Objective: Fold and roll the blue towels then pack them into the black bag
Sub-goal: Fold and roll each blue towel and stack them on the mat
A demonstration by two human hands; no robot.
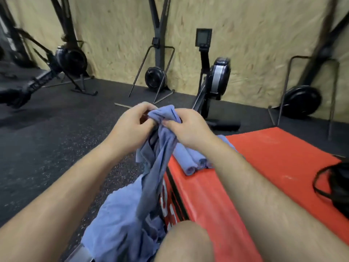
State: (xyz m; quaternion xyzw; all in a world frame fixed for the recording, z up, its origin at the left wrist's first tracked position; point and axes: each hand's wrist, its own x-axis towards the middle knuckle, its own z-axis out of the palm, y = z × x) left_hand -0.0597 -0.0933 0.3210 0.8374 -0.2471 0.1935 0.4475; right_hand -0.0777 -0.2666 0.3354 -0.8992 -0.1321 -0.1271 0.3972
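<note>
On the red bench (273, 157), a few rolled towels (190, 159) lay done, not yet packed in the black bag (338, 184) well apart; a loose pile (117, 224) below awaited folding. The left hand (130, 125) and right hand (188, 127) each gripped one crumpled blue towel (162, 148), hanging between them above the rolls.

Gym: rowing machines (217, 86), rubber floor (56, 138).

The towel (164, 133) is plain pale blue, like the rolls (190, 159) on the red bench (273, 157), the bag (336, 186) at the bench's right edge black, the floor (56, 138) left of the bench black with pale speckles, the wall (245, 44) beyond it tan and flecked.
</note>
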